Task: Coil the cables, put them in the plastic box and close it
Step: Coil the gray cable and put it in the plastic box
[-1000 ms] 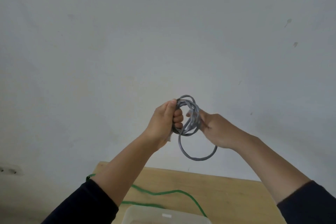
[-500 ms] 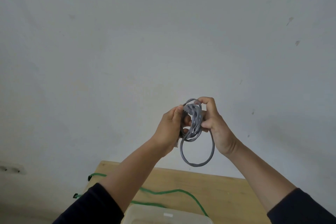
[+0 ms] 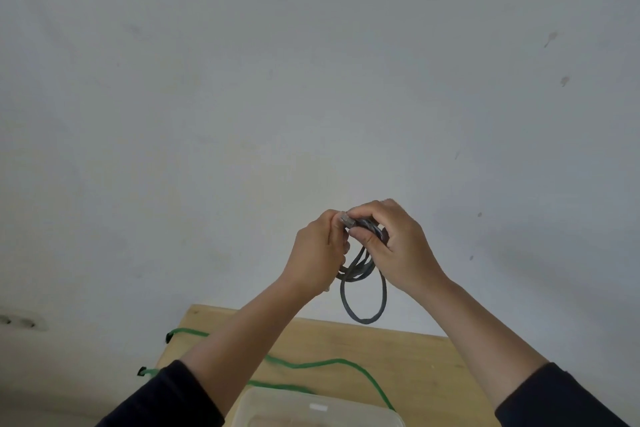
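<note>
A grey cable (image 3: 363, 288) is bundled into a small coil held in the air before the wall. My left hand (image 3: 317, 253) grips the coil from the left. My right hand (image 3: 394, 246) closes over its top from the right, pinching the clear plug end (image 3: 346, 219) between thumb and finger. One larger loop hangs below both hands. A green cable (image 3: 322, 363) lies loose across the wooden table (image 3: 415, 357). The translucent plastic box (image 3: 311, 409) sits at the bottom edge, only its far rim in view.
A plain pale wall fills most of the view. A wall socket (image 3: 20, 321) sits low at the left. The green cable's two black ends (image 3: 168, 336) hang over the table's left edge.
Both hands have come closer together on the grey coil. My right hand moved up over the top and now pinches the plug end. The hanging loop has narrowed.
</note>
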`<act>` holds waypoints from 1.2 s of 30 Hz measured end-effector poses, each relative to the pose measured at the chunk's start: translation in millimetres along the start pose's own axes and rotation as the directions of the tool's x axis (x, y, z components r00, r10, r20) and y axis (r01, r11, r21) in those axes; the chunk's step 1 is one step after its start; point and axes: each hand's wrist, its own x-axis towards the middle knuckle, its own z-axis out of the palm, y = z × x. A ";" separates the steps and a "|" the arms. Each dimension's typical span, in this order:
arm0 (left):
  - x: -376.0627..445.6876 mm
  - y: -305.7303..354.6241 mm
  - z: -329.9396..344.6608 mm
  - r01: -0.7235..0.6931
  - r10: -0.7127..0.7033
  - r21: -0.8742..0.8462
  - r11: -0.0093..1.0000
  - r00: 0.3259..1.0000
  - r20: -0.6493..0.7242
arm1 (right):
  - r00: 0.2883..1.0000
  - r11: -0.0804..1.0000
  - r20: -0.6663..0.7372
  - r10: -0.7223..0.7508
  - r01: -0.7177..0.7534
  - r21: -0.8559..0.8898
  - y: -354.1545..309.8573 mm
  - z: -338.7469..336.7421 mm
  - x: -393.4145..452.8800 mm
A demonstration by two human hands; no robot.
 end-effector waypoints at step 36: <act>1.1 -25.2 -3.3 -0.150 0.154 -0.051 0.987 0.984 0.086 | 0.898 0.942 0.346 0.272 -0.322 0.097 19.5 -17.4 5.3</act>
